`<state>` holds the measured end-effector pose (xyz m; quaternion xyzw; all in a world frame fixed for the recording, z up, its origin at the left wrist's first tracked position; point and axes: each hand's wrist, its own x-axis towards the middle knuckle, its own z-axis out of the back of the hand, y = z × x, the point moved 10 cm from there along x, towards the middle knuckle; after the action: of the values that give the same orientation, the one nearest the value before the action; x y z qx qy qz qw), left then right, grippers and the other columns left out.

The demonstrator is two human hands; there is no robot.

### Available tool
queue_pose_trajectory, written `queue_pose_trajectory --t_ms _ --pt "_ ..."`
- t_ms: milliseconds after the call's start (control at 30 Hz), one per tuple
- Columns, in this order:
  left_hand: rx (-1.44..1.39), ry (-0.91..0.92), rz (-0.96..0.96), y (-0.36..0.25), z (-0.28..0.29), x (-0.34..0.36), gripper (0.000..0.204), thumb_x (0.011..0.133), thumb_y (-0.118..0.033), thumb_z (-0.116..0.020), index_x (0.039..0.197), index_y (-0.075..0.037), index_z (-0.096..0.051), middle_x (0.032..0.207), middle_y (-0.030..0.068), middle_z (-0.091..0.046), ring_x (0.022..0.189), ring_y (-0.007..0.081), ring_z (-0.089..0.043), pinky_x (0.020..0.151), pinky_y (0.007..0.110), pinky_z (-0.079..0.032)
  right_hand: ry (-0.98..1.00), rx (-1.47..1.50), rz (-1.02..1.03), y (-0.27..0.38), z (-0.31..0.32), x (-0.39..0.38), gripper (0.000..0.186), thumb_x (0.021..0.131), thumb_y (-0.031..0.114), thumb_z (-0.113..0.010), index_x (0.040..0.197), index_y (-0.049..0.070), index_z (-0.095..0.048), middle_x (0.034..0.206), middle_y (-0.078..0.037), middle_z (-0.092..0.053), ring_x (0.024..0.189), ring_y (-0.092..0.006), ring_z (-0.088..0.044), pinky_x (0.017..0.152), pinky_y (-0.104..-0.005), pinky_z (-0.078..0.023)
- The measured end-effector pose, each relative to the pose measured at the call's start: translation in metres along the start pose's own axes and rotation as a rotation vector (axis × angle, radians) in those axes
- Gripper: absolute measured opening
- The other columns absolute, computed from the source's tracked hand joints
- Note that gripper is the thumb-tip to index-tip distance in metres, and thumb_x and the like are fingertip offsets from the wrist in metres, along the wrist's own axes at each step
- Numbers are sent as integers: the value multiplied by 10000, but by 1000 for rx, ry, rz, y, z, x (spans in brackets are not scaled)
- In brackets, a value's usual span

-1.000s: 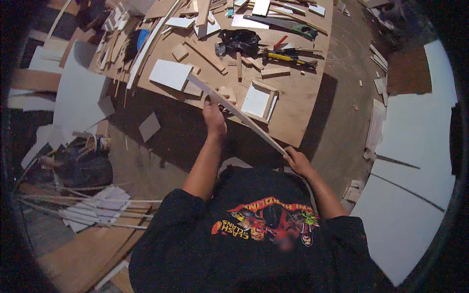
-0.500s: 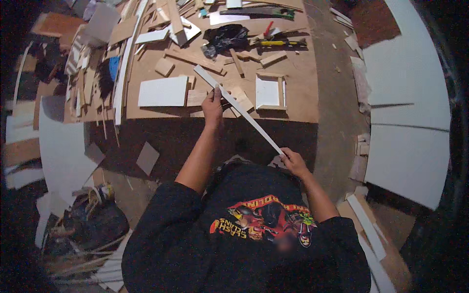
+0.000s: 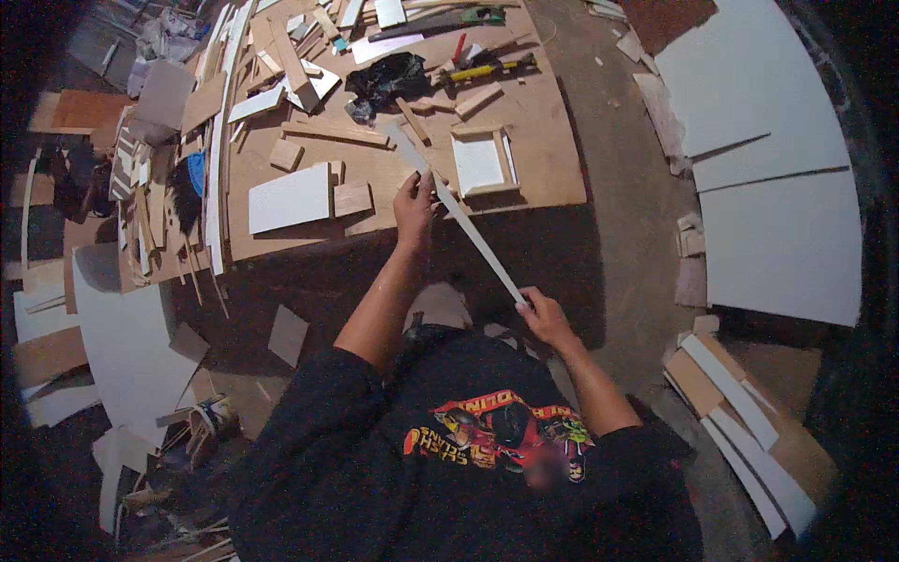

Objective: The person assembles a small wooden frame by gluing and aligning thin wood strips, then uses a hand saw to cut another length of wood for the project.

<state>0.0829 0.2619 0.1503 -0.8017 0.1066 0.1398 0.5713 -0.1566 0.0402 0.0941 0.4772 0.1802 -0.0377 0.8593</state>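
Note:
A long, narrow white strip point(image 3: 479, 242) slants between my two hands over the near edge of the workbench. My left hand point(image 3: 415, 208) grips it around its upper part, thumb on top. Closed on its lower end is my right hand point(image 3: 546, 317), nearer to my body. Beyond the strip's far end lies a small wooden frame with a white panel point(image 3: 479, 163). A white rectangular board point(image 3: 289, 203) and a small wood block point(image 3: 352, 198) rest on the bench to the left of my left hand.
The brown workbench point(image 3: 552, 183) carries a crumpled black plastic bag point(image 3: 386, 82), a yellow-handled tool point(image 3: 482, 71), a handsaw point(image 3: 440, 25) and several wood offcuts. Large white sheets point(image 3: 777, 225) stand at the right. More scraps and a white panel point(image 3: 117, 318) lie at the left.
My view has turned, so the bench sits tilted and further left. Both hands still hold the strip, which now slopes more steeply.

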Motion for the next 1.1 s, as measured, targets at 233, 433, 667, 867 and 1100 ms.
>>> queue_pose_trajectory --t_ms 233,433,667,867,1100 --pt "223 54 72 28 -18 31 306 1015 -271 -612 1181 -14 -627 886 46 -677 685 101 -644 552 232 -501 -3 12 -234 -5 -29 6 379 983 325 -584 1271 81 -554 999 -225 -706 937 -433 -682 791 -503 -543" --pt "161 96 212 87 -8 99 325 986 -255 -656 1163 17 -648 826 34 -638 602 69 -539 493 219 -432 -63 7 -313 -12 -45 36 400 984 322 -581 1289 67 -540 1078 -248 -689 1015 -442 -660 851 -521 -525" --pt "204 149 225 112 -17 142 360 924 -286 -740 1073 35 -669 795 22 -617 612 68 -519 494 227 -403 -29 142 -471 -32 -67 59 426 990 360 -570 1309 81 -530 1116 -255 -679 1043 -462 -645 866 -543 -513" --pt "253 149 258 126 -7 169 326 960 -298 -702 1049 15 -697 732 -31 -571 618 56 -486 533 228 -394 -100 89 -431 -23 -66 77 420 1000 366 -559 1311 87 -511 1096 -255 -678 1022 -474 -640 851 -557 -507" --pt "243 179 233 140 9 191 367 981 -373 -662 1031 -15 -727 709 -43 -562 601 48 -497 524 221 -403 -154 158 -392 -14 -64 92 384 1002 316 -569 1302 82 -511 1080 -267 -672 1005 -492 -632 831 -556 -511"
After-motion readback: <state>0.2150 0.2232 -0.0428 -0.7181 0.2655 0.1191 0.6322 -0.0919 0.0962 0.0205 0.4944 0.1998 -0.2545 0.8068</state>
